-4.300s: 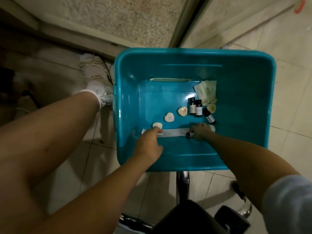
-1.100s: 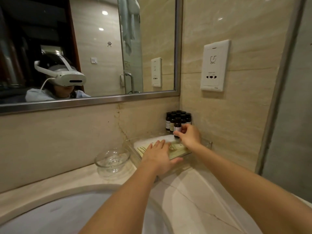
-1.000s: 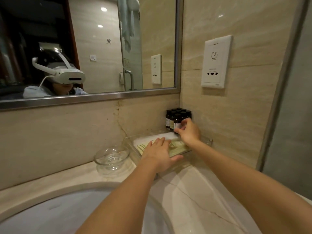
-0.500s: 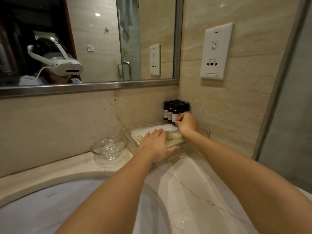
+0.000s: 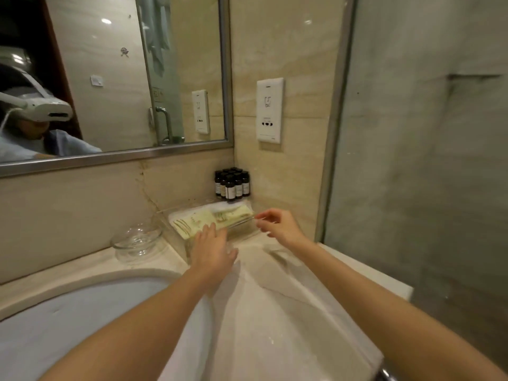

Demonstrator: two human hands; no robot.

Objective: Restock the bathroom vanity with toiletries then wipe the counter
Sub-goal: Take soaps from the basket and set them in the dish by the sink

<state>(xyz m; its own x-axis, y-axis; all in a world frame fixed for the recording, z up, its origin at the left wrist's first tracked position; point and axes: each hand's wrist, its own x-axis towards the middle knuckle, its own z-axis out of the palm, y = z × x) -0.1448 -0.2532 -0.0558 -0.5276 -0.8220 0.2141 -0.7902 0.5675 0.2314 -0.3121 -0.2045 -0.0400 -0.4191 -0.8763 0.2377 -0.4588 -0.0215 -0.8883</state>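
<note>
Press the packets flat and line them up inside the clear tray. The left hand touches them at the tray's front, grip wide and flat. The right hand is at the tray's right corner. It is too blurry to tell if its grip pinches the rim. The little bottles stand behind the tray on the desk.

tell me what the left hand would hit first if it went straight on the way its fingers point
Most likely the pale packets in the clear tray: the left hand points its straight fingers at them from the tray's near edge. Depth is unclear, so it may meet the rim first.
</note>
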